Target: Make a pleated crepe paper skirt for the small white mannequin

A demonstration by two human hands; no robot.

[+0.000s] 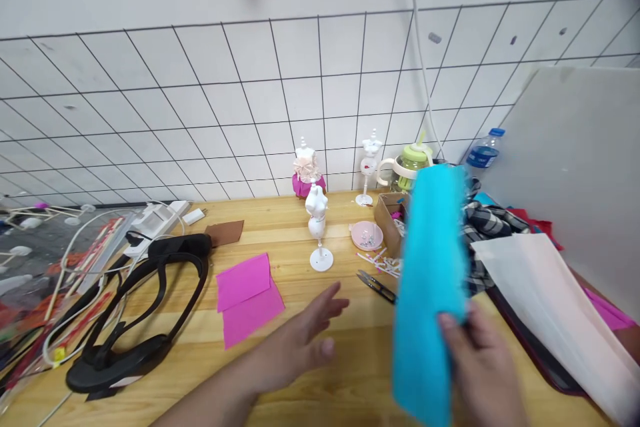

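Observation:
My right hand (480,360) grips a long turquoise sheet (431,280) near its right edge, holding it up over the right part of the table; motion blurs both. I cannot tell whether the sheet is cloth or paper. My left hand (307,340) hovers over the middle of the table, fingers spread and nothing in them. Just beyond it stands a small white dress-form stand (318,223), bare and upright. To its left lie overlapping magenta pieces (250,297). Black-handled scissors (377,285) lie between the stand and the turquoise sheet, which partly hides a cardboard box (387,220).
Against the tiled wall stand a dressed mannequin (306,170), another white one (369,170) and a green-lidded jug (413,163). A pink dish (367,235) holds small beads. A black headset strap (170,320) and cables crowd the left. Pale sheets (555,300) and checked cloth (493,223) lie right.

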